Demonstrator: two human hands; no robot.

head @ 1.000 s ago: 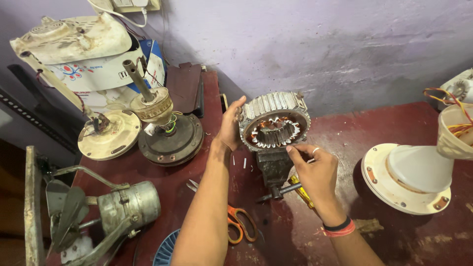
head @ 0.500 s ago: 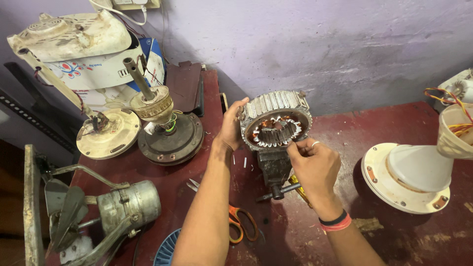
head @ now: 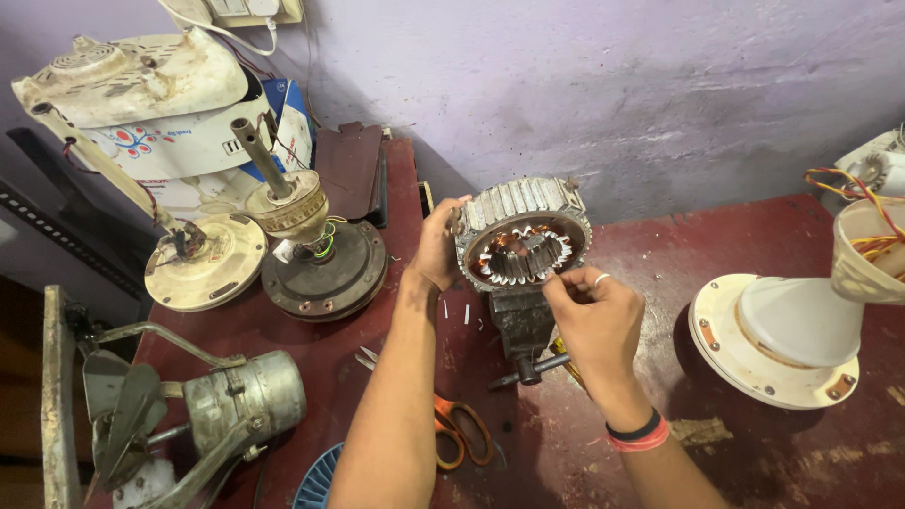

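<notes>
A round metal motor stator point(head: 524, 236) with ribbed outer casing and copper windings inside sits clamped in a small bench vise point(head: 518, 330) on the dark red table point(head: 754, 452). My left hand point(head: 439, 247) grips the stator's left rim. My right hand point(head: 592, 316), wearing a ring and wristbands, pinches at the lower right edge of the stator's opening. Whether anything thin is held between those fingers cannot be told.
Orange-handled scissors point(head: 457, 432) lie near my left forearm. A ceiling-fan motor with a shaft point(head: 316, 254) and a cream disc point(head: 203, 259) stand at left, a small fan motor with blades point(head: 207, 410) at lower left, a white fan housing point(head: 782, 335) at right.
My right hand has shifted slightly up to the stator's lower right rim. The left hand keeps its hold.
</notes>
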